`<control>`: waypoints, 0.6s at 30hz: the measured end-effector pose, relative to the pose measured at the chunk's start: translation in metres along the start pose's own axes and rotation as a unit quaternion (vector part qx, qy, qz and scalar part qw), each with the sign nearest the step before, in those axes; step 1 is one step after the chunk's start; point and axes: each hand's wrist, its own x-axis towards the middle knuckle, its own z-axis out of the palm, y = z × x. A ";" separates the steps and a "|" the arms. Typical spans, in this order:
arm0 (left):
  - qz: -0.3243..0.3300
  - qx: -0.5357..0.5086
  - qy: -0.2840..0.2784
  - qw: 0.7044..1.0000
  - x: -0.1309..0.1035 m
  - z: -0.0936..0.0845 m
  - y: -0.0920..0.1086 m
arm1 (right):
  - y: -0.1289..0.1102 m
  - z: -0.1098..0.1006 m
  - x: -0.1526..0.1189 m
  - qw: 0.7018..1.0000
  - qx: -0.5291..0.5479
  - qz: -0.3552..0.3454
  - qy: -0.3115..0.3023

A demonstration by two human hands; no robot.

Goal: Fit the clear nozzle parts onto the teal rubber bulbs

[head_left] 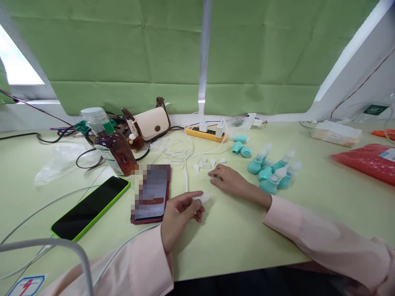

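My left hand (182, 213) pinches a small clear plastic piece (203, 198) between thumb and forefinger, above the pale green table. My right hand (230, 181) is low over the tabletop, fingers apart and slightly bent, with nothing visible between them. Just beyond its fingertips lie several small clear plastic tips (203, 163). To the right of that hand stands a group of teal bulbs with clear nozzles (271, 183), like nasal aspirators. Behind them, loose teal bulb parts (241, 149) without nozzles rest on the table.
Left of my left hand lie a phone with a lit screen (151, 197) and a green-cased phone (91, 209). Behind are a dark bottle (112, 150), a cream handbag (152, 123), white cables (175, 150) and a yellow power strip (197, 133). A red plastic package (367, 160) is far right.
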 end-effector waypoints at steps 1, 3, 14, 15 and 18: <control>0.001 0.000 -0.002 1.000 0.000 0.000 0.000 | 0.002 0.002 0.001 1.000 0.002 -0.001 -0.002; 0.002 0.002 -0.006 1.000 -0.001 0.000 0.000 | 0.004 0.004 0.003 1.000 0.013 -0.003 -0.004; -0.034 -0.014 -0.051 0.998 0.000 0.001 -0.001 | -0.031 -0.020 -0.017 0.931 0.359 0.022 -0.058; -0.035 -0.012 -0.054 0.998 0.000 0.001 -0.001 | -0.035 -0.020 -0.021 0.909 0.411 0.025 -0.067; -0.013 -0.001 -0.056 0.998 -0.002 0.003 0.000 | -0.040 -0.018 -0.028 0.880 0.472 0.010 -0.057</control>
